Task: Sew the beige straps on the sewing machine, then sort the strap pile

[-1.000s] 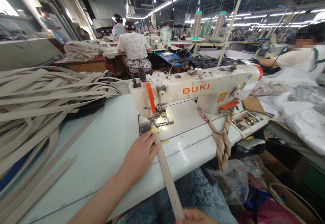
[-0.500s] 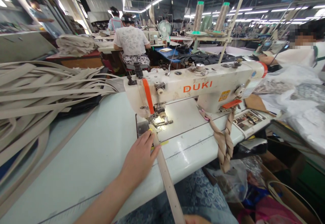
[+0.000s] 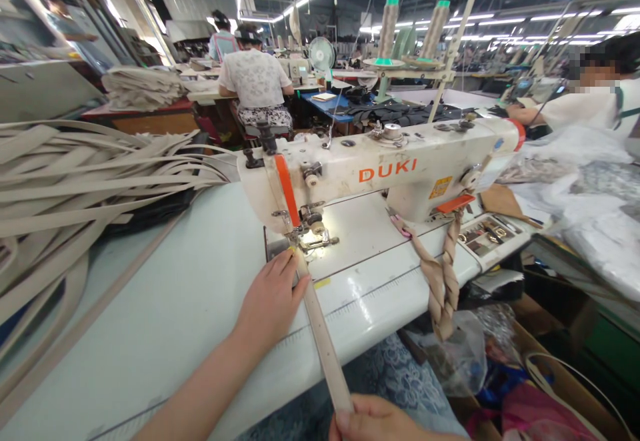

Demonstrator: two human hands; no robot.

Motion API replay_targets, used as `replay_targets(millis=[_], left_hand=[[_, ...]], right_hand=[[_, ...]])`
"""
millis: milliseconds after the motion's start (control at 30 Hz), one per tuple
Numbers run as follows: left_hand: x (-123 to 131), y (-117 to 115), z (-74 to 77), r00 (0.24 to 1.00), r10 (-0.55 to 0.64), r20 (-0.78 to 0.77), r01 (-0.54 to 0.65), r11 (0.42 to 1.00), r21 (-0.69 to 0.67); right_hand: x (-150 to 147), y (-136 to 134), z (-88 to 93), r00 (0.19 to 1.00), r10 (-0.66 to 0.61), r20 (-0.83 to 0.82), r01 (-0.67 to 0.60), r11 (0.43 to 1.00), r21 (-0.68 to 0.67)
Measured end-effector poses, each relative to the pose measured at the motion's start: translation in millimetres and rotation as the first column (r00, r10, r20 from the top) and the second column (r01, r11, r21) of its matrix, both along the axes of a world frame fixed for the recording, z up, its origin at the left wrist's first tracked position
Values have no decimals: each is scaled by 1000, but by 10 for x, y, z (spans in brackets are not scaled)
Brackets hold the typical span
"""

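Observation:
A long beige strap runs from under the presser foot of a white sewing machine down over the table's front edge. Close to the needle, my left hand presses on the strap, its fingertips closed on the strap's edge beside a yellow bit. My right hand pinches the lower part of the strap at the bottom of the view, above my lap. Small holes or marks dot the strap. The machine's lamp lights the needle area; the needle tip itself is too small to make out.
Many beige straps lie heaped at the left. A twisted tan cloth strip and pink-handled snips are by the machine's right end, near a parts tray. Thread cones stand behind. Co-workers sit beyond and at right.
My right hand has come up into view, gripping the strap. My left hand still holds the strap near the presser foot. The camera view has shifted slightly.

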State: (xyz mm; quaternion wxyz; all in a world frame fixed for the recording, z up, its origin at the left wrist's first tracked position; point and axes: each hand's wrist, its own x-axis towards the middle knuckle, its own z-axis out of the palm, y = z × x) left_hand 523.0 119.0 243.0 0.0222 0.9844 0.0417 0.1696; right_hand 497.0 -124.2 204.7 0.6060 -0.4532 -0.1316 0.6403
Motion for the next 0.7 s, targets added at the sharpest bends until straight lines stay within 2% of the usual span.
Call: replay_targets(millis=[267,533,700], left_hand=[[29,10,1,1000,3,8,-3,1000,-4],[39,-7,26,999,31,30,-30,999,-43],[39,-50,77,998,67,-7,-68,995,-80]], right_hand=[[16,78,94,999,-18,-41,16,999,-50],[-48,141,-77,996,-44,-81,46,999,25],[-47,174,-98,997,-68,-45,71,994,85]])
